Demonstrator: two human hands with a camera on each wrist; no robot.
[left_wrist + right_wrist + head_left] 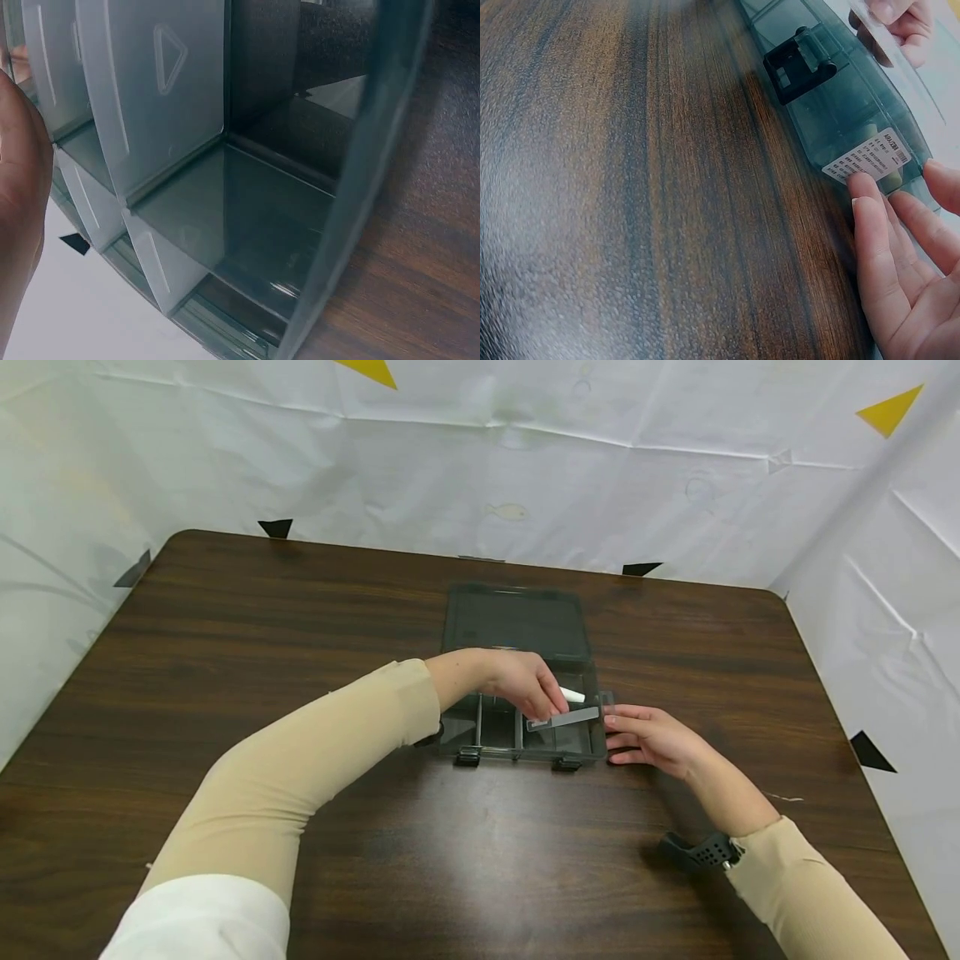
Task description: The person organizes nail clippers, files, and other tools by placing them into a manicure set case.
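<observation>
From the head view, a smoky organizer box (pixel 525 727) lies open on the brown counter (pixel 225 635). The left hand (pixel 517 681) pinches a clear divider strip (pixel 564 719) over its compartments. The right hand (pixel 648 739) rests straight-fingered against the box's end.

Left wrist view — frosted dividers (pixel 150 105) stamped with a triangle.

Right wrist view — a white label (pixel 870 159), print too small to read, beside a black latch (pixel 799 64); the fingers (pixel 874 225) lie flat.

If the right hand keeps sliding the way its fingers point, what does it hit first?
Most likely the right end wall of the smoky translucent plastic organizer box. The right hand lies flat on the dark wooden table, fingertips at that wall by its white label.
</observation>
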